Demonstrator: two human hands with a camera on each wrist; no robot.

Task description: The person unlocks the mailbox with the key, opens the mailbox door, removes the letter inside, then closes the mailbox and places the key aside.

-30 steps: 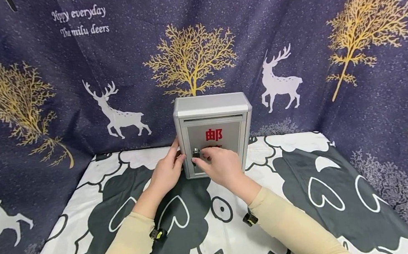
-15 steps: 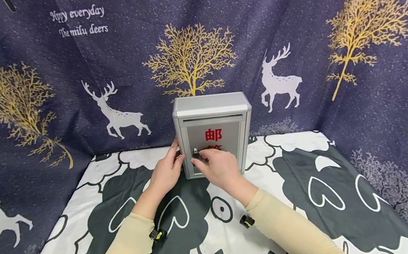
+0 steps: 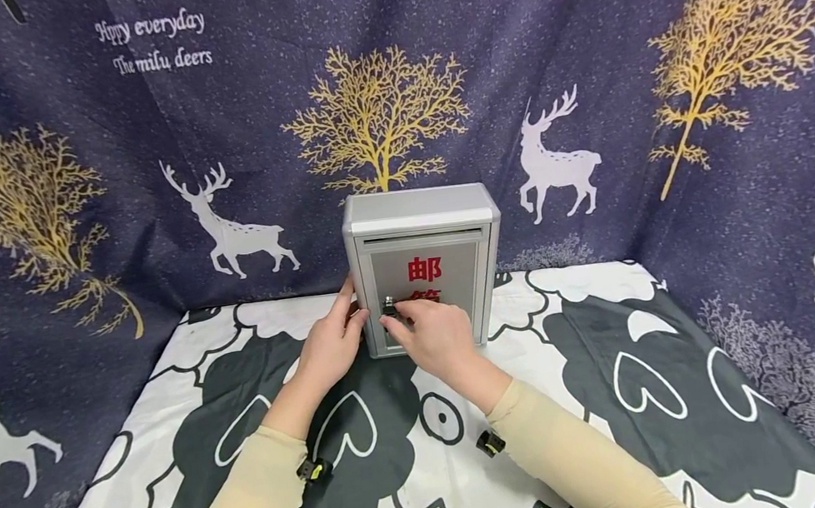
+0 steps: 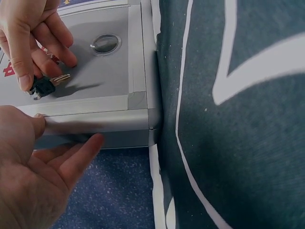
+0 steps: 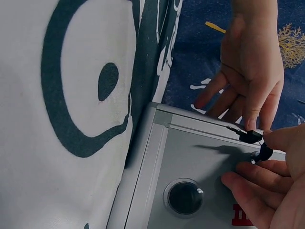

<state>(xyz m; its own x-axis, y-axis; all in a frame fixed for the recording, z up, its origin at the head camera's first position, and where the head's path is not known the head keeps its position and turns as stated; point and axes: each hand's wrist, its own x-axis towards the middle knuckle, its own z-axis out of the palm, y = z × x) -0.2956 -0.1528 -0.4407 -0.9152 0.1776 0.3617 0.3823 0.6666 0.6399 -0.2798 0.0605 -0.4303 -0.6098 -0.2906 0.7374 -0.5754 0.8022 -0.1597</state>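
A grey metal mailbox [image 3: 458, 273] with red characters on its front stands upright against the backdrop. My left hand [image 3: 331, 346] grips its left side, thumb at the front edge and fingers along the side wall. At the lock [image 3: 389, 303] on the door's left side, my right hand [image 3: 437, 333] pinches a black-headed key [image 5: 263, 151] between thumb and fingers. A second black-headed key [image 5: 250, 137] hangs from it, its metal blade sticking out in the left wrist view. The door is closed, and my right fingers cover part of the red characters.
A round window [image 5: 186, 196] sits low in the mailbox door, and a slot [image 3: 423, 240] runs across its top. Black-and-white patterned cloth [image 3: 452, 483] covers the table. A dark blue curtain [image 3: 290, 16] with deer and trees hangs behind and at the sides.
My right hand has turned and shifted slightly left and down at the lock, uncovering more of the second red character. The left hand holds its place on the mailbox.
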